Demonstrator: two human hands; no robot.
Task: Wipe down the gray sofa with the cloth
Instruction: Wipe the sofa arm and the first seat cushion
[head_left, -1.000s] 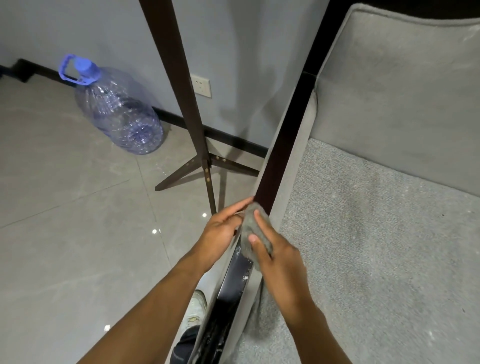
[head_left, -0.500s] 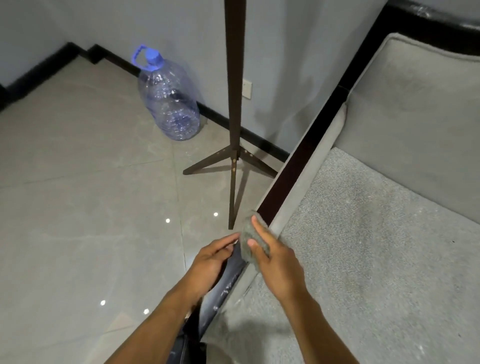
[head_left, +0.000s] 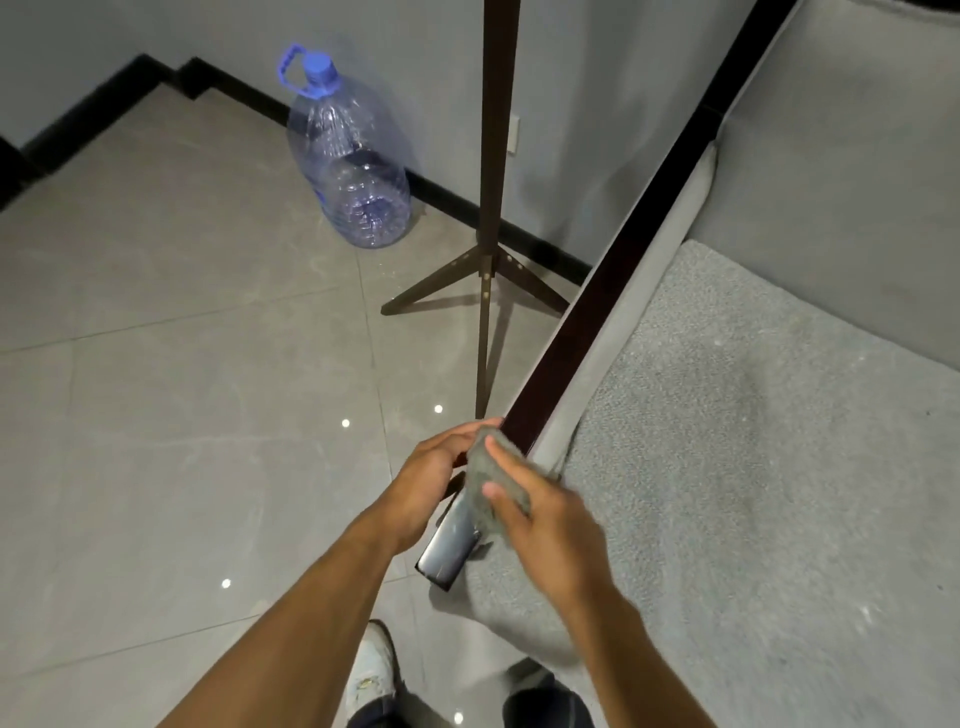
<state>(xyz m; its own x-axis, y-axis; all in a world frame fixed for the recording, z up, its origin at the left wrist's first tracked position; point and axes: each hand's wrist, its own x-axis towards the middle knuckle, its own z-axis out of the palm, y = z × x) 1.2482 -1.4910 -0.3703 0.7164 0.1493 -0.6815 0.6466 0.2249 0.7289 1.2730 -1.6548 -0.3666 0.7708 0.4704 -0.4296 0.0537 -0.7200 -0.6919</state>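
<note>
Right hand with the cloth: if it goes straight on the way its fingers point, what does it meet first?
Most likely the left hand, whose fingers hold the far side of the cloth. Beyond that, the leg of the coat stand, though depth is unclear.

Gray cloth (head_left: 491, 475), blue-capped clear bottle (head_left: 348, 171)

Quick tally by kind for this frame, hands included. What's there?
hands: 2 (left hand, right hand)
cloth: 1
gray sofa: 1
water bottle: 1
wooden stand: 1
wall socket: 1
white shoe: 1
total: 8
</note>
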